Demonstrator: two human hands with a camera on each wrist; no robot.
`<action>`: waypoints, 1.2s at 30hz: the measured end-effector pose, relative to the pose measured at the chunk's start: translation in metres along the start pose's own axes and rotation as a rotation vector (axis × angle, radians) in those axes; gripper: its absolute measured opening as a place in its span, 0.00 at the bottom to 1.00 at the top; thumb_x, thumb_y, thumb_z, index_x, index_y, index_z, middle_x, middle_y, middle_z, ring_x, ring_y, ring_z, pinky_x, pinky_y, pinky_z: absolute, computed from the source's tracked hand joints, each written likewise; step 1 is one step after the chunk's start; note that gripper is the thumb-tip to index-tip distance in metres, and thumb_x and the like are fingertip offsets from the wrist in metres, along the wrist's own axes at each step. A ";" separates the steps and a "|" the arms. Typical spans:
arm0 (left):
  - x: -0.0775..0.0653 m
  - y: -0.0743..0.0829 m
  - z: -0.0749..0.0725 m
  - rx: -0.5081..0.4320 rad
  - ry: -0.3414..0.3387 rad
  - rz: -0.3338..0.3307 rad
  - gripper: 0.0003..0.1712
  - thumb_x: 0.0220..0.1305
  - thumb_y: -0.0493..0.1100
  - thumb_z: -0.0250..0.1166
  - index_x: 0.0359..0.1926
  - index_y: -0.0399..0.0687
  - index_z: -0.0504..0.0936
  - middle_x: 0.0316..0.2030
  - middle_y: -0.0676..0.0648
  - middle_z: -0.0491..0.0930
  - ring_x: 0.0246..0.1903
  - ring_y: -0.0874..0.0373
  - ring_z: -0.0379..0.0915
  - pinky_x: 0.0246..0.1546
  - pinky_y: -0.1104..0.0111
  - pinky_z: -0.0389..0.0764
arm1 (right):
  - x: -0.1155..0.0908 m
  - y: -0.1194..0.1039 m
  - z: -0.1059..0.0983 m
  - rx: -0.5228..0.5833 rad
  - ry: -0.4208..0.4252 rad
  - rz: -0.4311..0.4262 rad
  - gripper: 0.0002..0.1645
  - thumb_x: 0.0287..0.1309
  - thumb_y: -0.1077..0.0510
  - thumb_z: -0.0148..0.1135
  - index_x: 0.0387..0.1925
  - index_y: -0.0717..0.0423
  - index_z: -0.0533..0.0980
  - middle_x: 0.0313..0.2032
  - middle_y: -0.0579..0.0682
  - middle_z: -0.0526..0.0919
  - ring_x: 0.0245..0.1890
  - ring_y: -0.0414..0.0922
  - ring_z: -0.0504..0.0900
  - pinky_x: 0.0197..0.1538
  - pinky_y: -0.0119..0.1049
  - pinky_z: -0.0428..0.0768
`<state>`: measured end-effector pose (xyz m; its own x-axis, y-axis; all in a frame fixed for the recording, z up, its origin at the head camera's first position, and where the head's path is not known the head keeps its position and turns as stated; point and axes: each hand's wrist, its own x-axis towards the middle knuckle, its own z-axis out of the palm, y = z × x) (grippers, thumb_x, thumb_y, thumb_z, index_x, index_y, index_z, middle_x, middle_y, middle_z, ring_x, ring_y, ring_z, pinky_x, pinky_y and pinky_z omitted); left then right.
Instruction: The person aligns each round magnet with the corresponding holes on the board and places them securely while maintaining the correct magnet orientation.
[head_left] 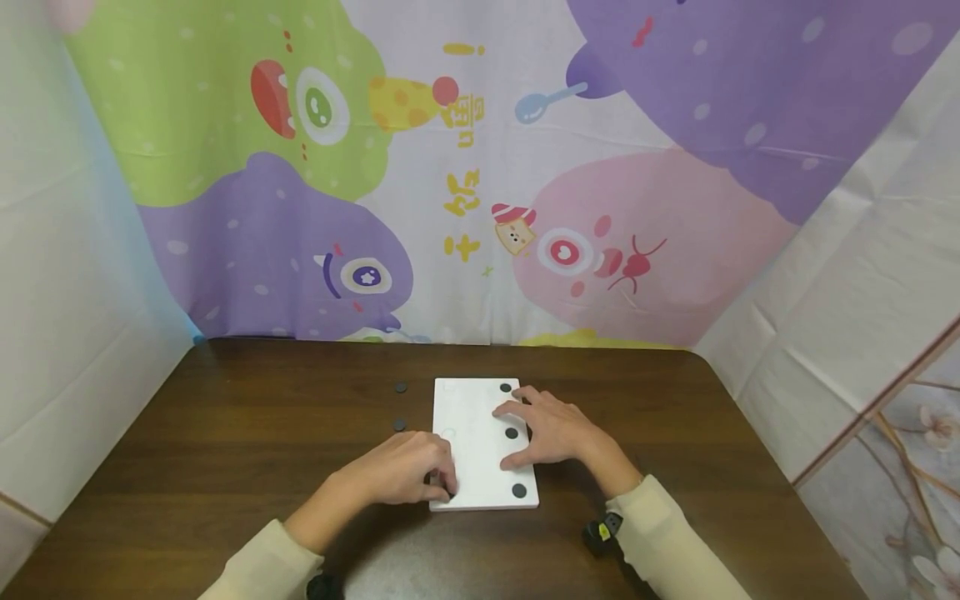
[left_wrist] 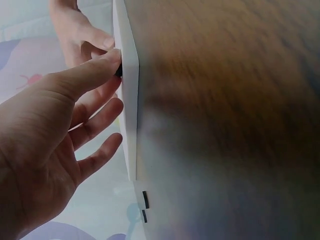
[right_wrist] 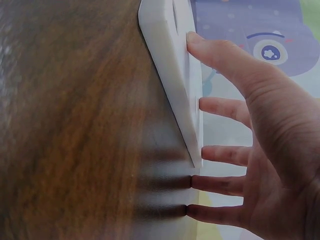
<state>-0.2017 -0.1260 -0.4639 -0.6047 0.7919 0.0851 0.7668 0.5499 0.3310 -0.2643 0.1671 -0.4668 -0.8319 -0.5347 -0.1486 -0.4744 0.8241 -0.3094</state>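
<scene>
A white rectangular board [head_left: 476, 450] lies on the table. At its near left corner my left hand [head_left: 405, 468] pinches a small black disc [left_wrist: 118, 70] between thumb and forefinger, right at the board's surface; the other fingers are loosely bent. My right hand [head_left: 553, 429] rests over the board's right edge with fingers spread and thumb tip on the surface. Down that right side sit a far disc [head_left: 506, 387], a middle disc [head_left: 512, 433] and a near disc [head_left: 519, 491], all black. Faint outlines mark the board's left side.
Two loose black discs, a farther one [head_left: 401, 387] and a nearer one [head_left: 400, 425], lie on the brown table [head_left: 300, 408] left of the board. A cartoon-printed curtain [head_left: 450, 317] hangs along the far edge, and pale cloth walls stand on both sides.
</scene>
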 end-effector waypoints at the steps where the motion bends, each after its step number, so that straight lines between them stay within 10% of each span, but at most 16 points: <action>1: 0.000 0.000 0.000 0.001 0.000 0.000 0.06 0.63 0.40 0.85 0.36 0.59 0.97 0.35 0.62 0.91 0.34 0.75 0.78 0.39 0.78 0.79 | 0.000 0.000 0.000 0.000 0.000 0.000 0.50 0.55 0.27 0.82 0.76 0.35 0.78 0.82 0.58 0.71 0.75 0.61 0.76 0.65 0.70 0.83; 36: -0.002 -0.003 -0.003 -0.001 0.065 -0.014 0.02 0.66 0.46 0.82 0.39 0.59 0.97 0.35 0.59 0.90 0.35 0.69 0.81 0.37 0.78 0.77 | 0.000 0.000 0.000 0.008 -0.007 0.009 0.49 0.55 0.27 0.82 0.76 0.33 0.78 0.82 0.59 0.71 0.75 0.62 0.76 0.68 0.72 0.82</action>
<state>-0.2031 -0.1303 -0.4617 -0.6283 0.7651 0.1410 0.7577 0.5607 0.3339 -0.2647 0.1671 -0.4666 -0.8339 -0.5288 -0.1581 -0.4647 0.8272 -0.3158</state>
